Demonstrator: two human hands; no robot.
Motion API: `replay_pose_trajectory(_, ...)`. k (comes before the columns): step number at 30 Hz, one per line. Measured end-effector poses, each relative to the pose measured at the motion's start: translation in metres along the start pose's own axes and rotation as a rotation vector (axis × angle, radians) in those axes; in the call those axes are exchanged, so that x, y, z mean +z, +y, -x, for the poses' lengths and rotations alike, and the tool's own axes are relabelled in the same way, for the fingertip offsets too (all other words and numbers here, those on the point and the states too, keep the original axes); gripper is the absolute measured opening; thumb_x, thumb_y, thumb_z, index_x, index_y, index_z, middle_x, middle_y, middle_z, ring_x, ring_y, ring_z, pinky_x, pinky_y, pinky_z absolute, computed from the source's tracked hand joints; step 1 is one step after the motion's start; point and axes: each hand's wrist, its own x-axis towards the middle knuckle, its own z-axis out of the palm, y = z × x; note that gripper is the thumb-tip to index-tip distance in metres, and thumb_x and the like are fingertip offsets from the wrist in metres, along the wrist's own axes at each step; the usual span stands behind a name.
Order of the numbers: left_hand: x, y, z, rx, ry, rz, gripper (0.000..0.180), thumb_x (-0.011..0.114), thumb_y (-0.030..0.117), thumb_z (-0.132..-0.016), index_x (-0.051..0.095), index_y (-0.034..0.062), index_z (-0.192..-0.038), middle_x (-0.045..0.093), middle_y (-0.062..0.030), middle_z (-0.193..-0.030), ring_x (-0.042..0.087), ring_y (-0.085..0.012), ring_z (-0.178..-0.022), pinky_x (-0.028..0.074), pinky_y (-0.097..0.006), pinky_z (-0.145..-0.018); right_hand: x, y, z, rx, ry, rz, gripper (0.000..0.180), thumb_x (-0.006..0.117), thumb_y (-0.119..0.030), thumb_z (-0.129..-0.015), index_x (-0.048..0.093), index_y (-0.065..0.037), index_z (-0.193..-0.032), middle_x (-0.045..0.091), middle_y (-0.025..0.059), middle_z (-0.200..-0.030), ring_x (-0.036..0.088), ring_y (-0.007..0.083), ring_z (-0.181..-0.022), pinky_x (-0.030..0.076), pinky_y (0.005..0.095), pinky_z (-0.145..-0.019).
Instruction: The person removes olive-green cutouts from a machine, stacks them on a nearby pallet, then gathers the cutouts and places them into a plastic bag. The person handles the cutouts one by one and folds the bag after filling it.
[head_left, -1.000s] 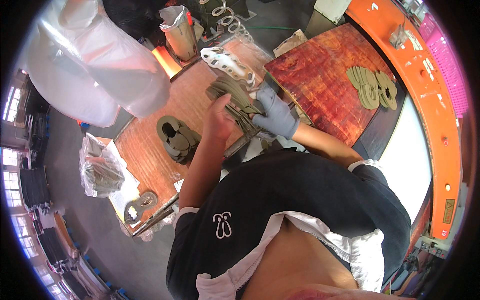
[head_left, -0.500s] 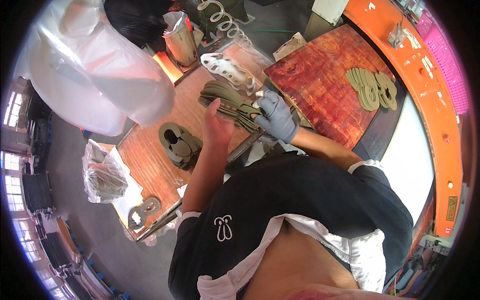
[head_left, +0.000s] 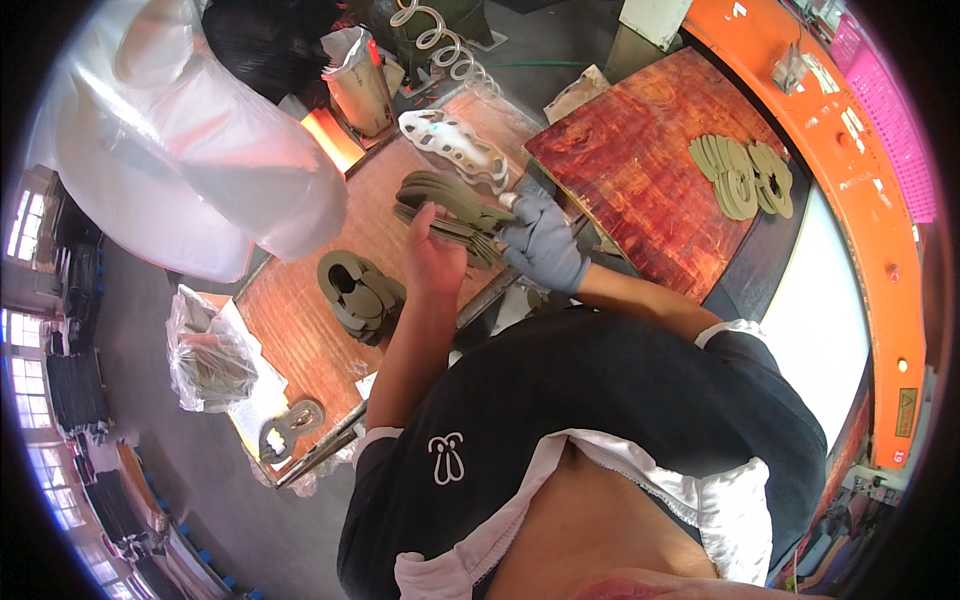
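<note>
A thick stack of olive-green, flat die-cut pieces point(head_left: 445, 192) is held above the wooden table. My bare left hand point(head_left: 436, 258) grips its left part, thumb along the side and the layers lying edge-on. At the stack's right end, my right hand point(head_left: 545, 245) in a grey glove is closed on the pieces; its fingertips are partly hidden. Left of my left forearm, a second pile of similar olive pieces point(head_left: 362, 296) rests on the table. Just beyond the held stack lies a white, openwork sole-shaped plate point(head_left: 455, 146).
A reddish, stained board point(head_left: 640, 170) on the right carries fanned olive pieces point(head_left: 738, 178), beside an orange machine frame point(head_left: 880, 270). Plastic-wrapped pieces point(head_left: 212, 362) and a grey-brown looped piece point(head_left: 292, 430) lie at the table's left. A large translucent plastic bag point(head_left: 200, 150) bulges over the far left corner.
The held stack has tilted and its layers have drawn closer together. My gloved right hand has shifted slightly left and down along its end. My left hand keeps its grip.
</note>
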Motion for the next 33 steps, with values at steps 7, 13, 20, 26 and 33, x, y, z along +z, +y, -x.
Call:
replay_pose_trajectory(7,-0.005,0.003,-0.001,0.026,-0.014,-0.093,0.029,0.048,0.010,-0.087,0.048,0.0024,-0.115,0.056,-0.0105,-0.109,0.053,-0.0227,-0.102,0.040,-0.040,-0.094,0.005,0.011,0.006,0.100,-0.041,-0.093,0.016,0.066,-0.013,-0.067,0.064,-0.009,-0.082,0.053,0.0139,-0.112,0.051,0.0313,-0.095,0.042,0.0413,-0.080)
replay_pose_trajectory(13,-0.001,0.010,0.001,0.034,0.003,-0.078,0.035,0.048,0.011,-0.088,0.044,0.0007,-0.122,0.052,-0.0143,-0.119,0.051,-0.0251,-0.109,0.040,-0.042,-0.095,0.001,0.011,0.005,0.054,0.012,-0.119,0.017,0.064,-0.011,-0.070,0.063,-0.009,-0.087,0.054,0.0134,-0.110,0.053,0.0310,-0.091,0.044,0.0388,-0.077)
replay_pose_trajectory(20,-0.005,0.004,0.002,-0.019,0.007,-0.030,0.033,0.047,0.012,-0.089,0.045,-0.0016,-0.120,0.053,-0.0143,-0.115,0.051,-0.0265,-0.108,0.039,-0.039,-0.096,-0.002,0.003,-0.001,0.036,0.149,-0.193,0.031,0.067,-0.012,-0.071,0.053,-0.005,-0.098,0.055,0.0144,-0.107,0.055,0.0326,-0.088,0.045,0.0385,-0.077)
replay_pose_trajectory(26,-0.011,-0.005,0.005,-0.002,-0.005,-0.164,0.028,0.049,0.009,-0.088,0.046,-0.0027,-0.113,0.055,-0.0120,-0.108,0.052,-0.0249,-0.102,0.041,-0.038,-0.093,0.002,0.003,0.005,0.018,0.043,-0.180,0.031,0.067,-0.012,-0.073,0.049,-0.003,-0.097,0.056,0.0146,-0.096,0.055,0.0339,-0.084,0.044,0.0392,-0.073)
replay_pose_trajectory(33,-0.007,-0.007,0.007,-0.019,0.101,-0.209,0.028,0.050,0.009,-0.087,0.046,-0.0021,-0.113,0.055,-0.0130,-0.107,0.054,-0.0247,-0.098,0.045,-0.040,-0.087,-0.003,0.021,0.003,0.131,0.036,-0.234,0.021,0.065,-0.011,-0.073,0.053,-0.003,-0.088,0.055,0.0130,-0.088,0.055,0.0320,-0.080,0.045,0.0373,-0.070)
